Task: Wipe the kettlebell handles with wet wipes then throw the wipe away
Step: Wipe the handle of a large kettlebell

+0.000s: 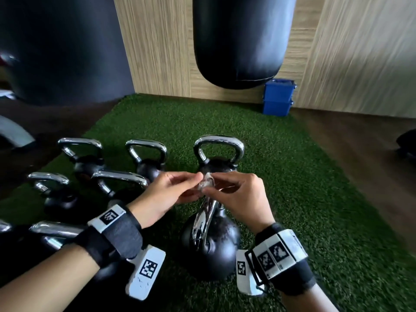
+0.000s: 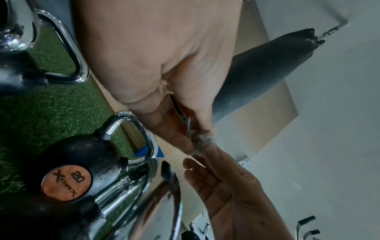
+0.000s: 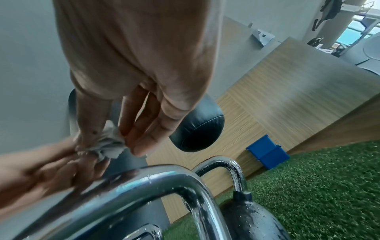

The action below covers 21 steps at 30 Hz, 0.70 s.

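Note:
A small crumpled white wet wipe [image 1: 206,183] is pinched between both hands above the near kettlebell [image 1: 210,242], whose chrome handle [image 1: 206,215] points up under them. My left hand [image 1: 166,192] pinches the wipe [image 2: 202,142] from the left with thumb and fingertips. My right hand [image 1: 236,194] pinches the wipe [image 3: 107,146] from the right. Behind the hands stands a second black kettlebell with a wet chrome handle [image 1: 219,147]. Several more kettlebells [image 1: 144,158] sit on the left of the green turf.
A black punching bag [image 1: 240,41] hangs over the far end of the green turf mat [image 1: 304,199]. A blue bin [image 1: 279,97] stands against the wooden wall at the back right. Dark wooden floor borders the mat on both sides.

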{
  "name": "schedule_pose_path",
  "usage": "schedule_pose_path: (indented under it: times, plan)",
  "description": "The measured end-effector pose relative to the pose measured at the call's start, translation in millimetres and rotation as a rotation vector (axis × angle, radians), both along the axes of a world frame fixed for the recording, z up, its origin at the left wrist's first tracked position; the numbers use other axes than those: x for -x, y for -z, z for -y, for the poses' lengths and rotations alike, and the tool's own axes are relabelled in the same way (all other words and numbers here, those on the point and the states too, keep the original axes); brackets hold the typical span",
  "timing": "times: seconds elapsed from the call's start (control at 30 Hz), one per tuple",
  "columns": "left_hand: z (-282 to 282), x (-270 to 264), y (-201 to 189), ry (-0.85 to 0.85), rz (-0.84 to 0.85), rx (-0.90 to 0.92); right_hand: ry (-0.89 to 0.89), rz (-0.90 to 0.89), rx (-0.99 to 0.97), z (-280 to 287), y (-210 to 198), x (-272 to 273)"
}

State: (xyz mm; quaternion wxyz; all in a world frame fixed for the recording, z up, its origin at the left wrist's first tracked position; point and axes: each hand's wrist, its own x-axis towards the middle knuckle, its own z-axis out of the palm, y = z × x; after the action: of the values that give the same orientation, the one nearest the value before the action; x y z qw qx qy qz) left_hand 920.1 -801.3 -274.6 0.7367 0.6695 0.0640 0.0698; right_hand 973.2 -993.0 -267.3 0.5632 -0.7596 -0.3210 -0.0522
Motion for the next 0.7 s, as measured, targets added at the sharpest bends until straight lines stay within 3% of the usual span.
schedule_pose_path:
  times: [0.13,0.23,0.37,0.5,0.57,0.7]
  plan:
    - [8,6,-5,0.101,-0.111,-0.116,0.066,-0.003,-0.007,2,15,-3]
    - [8,10,-4,0.172,-0.087,-0.294,0.155,-0.056,-0.014,10,32,-10]
    - [-9,11,27,0.033,-0.093,-0.682,0.347,-0.162,0.017,29,60,-22]
    - [-14,19,72,0.330,-0.232,-1.058,0.446,-0.308,0.135,27,88,-33]
    - [-5,17,90,0.449,-0.173,-1.076,0.445,-0.306,0.156,18,97,-36]
    - [7,12,111,0.394,-0.073,-1.100,0.399,-0.309,0.154,1,109,-42]
